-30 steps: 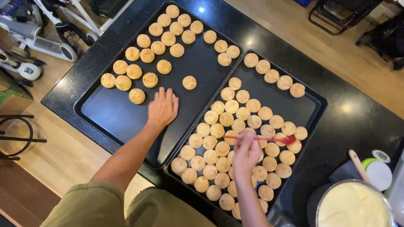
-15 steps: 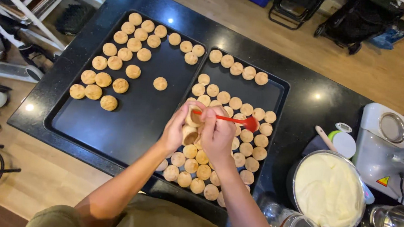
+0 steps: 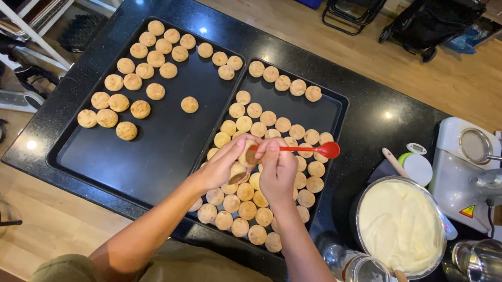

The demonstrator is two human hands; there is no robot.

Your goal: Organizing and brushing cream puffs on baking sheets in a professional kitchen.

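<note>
Holding one small round pastry shell [image 3: 246, 153] between curled fingers, the left hand [image 3: 226, 164] sits over the right-hand baking tray [image 3: 334, 108], which serves as the landmark for this entry.

- Left hand: fingers closed around the pastry shell, lifted just above the tray's middle rows.
- Right hand [image 3: 277, 167]: fingers pinched shut on the handle of a red spoon [image 3: 312, 149]; the bowl of the spoon points away toward the tray's right edge, while the handle end meets the held shell. Whether the handle is inside the shell cannot be told.
- Right-hand baking tray: dark, rectangular, crowded with golden shells [image 3: 245, 210] in loose rows from far edge to near edge; a bare patch shows toward its far right.
- Left baking tray [image 3: 143, 163]: touching the landmark tray's left side; shells [image 3: 134, 81] clustered at its far and left portions, one lone piece near centre, the near half bare.
- Metal bowl of pale cream [image 3: 401, 227]: right of the landmark tray, a wooden handle leaning at its near rim.
- Glass jar [image 3: 365, 275]: near-right of the tray.
- White appliance [image 3: 466, 174]: further right.

Progress, as judged: one shell in hand; none of the shells on either tray shows visible cream, and the bowl looks full, so nearly the whole batch appears unworked.
</note>
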